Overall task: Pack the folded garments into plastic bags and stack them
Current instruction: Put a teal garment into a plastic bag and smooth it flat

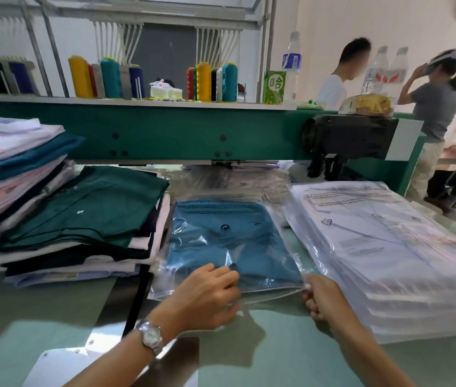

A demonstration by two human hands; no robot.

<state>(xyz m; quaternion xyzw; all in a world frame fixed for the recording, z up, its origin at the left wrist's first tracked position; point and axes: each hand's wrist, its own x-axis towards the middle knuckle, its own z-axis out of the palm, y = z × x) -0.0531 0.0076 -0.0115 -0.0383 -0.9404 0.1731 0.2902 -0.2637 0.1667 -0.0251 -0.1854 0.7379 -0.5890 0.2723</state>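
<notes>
- We see a teal-blue garment inside a clear bag printed with dark text and symbols.
- We see a dark green garment with a small white mark, topping a pile of white, navy and pale-blue layers.
- We see a pale green counter.
- We see thread cones in yellow, teal, red and navy.

- Green machine beam, spanning 9 to 2 o'clock.
- Shelf above it: thread cones at 12 o'clock, upright, in yellow, teal, red, black and white; more cones at 11 o'clock.
- Green drink carton at 1 o'clock, with a clear water bottle just beside it.
- Black fan-vented housing at 2 o'clock, fixed to the beam.
- Two further bottles above the housing.
- Person in white shirt and person in grey shirt, standing at 2 o'clock.
- Pale green table top, from 6 to 8 o'clock.
</notes>
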